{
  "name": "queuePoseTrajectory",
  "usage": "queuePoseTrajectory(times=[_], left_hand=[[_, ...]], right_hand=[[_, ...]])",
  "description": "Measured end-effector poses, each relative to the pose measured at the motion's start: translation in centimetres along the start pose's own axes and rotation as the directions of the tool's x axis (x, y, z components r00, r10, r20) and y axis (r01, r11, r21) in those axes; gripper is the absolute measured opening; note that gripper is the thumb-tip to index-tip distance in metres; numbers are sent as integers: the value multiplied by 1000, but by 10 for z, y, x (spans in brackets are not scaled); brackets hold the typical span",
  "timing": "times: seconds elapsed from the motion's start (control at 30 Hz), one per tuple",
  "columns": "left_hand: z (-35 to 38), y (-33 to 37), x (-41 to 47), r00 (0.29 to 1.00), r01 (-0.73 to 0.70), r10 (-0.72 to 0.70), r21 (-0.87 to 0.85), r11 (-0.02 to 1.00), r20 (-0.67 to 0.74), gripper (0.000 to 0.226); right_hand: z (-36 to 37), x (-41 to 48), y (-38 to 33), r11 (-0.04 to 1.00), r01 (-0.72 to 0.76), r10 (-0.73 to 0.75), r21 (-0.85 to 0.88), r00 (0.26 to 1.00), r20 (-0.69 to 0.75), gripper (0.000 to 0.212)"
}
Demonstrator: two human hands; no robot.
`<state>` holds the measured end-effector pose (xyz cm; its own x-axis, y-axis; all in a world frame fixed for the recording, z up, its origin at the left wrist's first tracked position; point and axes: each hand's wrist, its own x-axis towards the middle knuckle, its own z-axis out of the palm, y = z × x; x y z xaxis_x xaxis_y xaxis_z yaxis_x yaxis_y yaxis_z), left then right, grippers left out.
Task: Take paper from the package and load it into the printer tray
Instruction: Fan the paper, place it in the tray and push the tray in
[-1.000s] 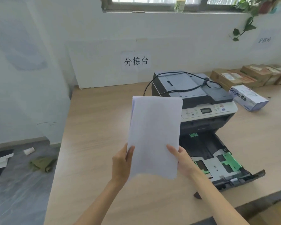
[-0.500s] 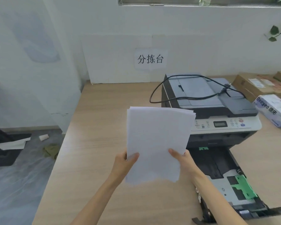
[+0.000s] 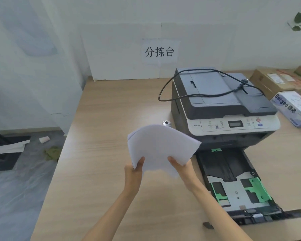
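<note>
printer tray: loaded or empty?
Empty. The pulled-out black printer tray shows bare floor and green guides; the white paper stack is held above the table.

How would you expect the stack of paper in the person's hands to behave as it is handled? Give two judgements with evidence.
The paper stack is probably floppy: held only at its near edge by the left hand and right hand, it bows over. The sheets likely slide apart easily, since their edges are fanned out of line at the corners.

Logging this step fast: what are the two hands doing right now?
Left hand: closed on the paper stack, lower left edge.
Right hand: closed on the same stack, lower right edge.
</note>
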<state>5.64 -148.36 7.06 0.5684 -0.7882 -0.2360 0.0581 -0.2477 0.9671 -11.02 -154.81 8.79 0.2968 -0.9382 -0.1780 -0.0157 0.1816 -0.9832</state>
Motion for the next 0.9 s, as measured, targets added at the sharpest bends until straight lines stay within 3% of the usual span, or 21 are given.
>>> queuePoseTrajectory(times=[0.13,0.3,0.43,0.6,0.9], left_hand=[[10,-28,1,999,51,-51,31,998,-9,36],[18,-58,-19,991,133,-134,-37,990,-20,15],[21,-63,-20,976,213,-215,-54,976,-41,20],[21,-70,-17,984,177,-177,-72,982,7,4],[20,-76,-14,983,185,-185,-39,982,17,6]], right_hand=[[-2,-5,26,997,-56,59,45,996,-68,25],[-11,-18,67,988,-143,147,58,986,-77,23],[-19,-15,74,983,-176,180,55,980,-80,21],[-30,-9,87,983,-181,183,33,981,-58,25],[-41,-1,104,971,-236,238,39,971,-24,26]])
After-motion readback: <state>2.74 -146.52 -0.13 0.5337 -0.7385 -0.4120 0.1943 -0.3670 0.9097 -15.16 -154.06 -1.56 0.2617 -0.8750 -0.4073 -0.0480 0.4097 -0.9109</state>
